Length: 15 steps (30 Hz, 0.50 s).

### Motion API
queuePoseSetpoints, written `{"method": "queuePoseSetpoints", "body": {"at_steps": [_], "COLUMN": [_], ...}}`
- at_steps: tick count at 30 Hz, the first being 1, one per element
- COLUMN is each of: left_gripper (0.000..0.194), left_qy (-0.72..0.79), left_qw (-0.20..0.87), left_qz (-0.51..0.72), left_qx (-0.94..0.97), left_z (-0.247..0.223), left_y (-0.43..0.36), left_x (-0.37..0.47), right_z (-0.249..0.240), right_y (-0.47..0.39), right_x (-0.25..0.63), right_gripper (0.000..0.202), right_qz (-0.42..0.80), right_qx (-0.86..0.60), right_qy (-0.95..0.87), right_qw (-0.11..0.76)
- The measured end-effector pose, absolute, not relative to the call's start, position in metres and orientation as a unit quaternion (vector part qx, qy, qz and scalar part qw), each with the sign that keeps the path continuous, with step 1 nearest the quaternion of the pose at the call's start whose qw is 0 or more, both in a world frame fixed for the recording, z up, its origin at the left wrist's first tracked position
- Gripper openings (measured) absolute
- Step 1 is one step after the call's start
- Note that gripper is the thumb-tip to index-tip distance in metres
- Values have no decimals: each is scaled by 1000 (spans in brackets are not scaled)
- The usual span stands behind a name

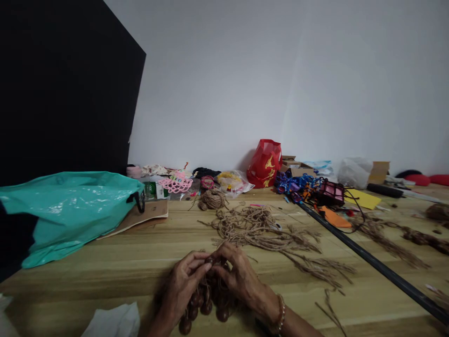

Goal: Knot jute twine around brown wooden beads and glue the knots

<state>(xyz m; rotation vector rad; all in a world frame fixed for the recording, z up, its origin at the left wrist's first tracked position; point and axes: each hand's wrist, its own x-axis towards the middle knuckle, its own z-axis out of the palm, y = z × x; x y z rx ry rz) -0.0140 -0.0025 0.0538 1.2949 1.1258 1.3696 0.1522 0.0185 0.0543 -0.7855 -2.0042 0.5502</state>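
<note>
Near the front edge of the wooden table, a bunch of dark brown round beads (pixel 206 306) on brown cord hangs below and between both hands. My left hand (pixel 187 281) pinches a small brown bead or knot at the top of the bunch between thumb and forefinger. Touching the same spot from the right, my right hand (pixel 236 271) has its fingers curled in, and what it grips is partly hidden. A loose pile of brown twine (pixel 245 224) lies just beyond the hands, with a ball of twine (pixel 213 199) behind it.
A turquoise plastic bag (pixel 80 206) lies on the left by a brown board (pixel 150 213). At the back stand a red bag (pixel 265 164) and assorted craft items. A long black bar (pixel 368 262) crosses the right side. White tissue (pixel 114 320) lies front left on the table (pixel 115 267).
</note>
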Motion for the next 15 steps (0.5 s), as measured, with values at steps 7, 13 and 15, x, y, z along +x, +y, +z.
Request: {"method": "queuePoseSetpoints", "body": {"at_steps": [7,13,15], "left_gripper": [16,15,16], "left_qy": [462,474,465], "left_qw": [425,427,442], "left_qz": [545,544,554], "left_qx": [556,545,532], "left_z": [44,42,44], "left_y": [2,8,8], "left_x": [-20,-21,-20], "right_z": [56,53,53], "right_y": [17,17,17], "right_x": [152,150,150], "right_gripper": [6,10,9], "right_qz": [201,177,188], "right_qx": [-333,-335,-335], "right_qy": [-834,-853,-850], "right_qw": [391,359,361]}}
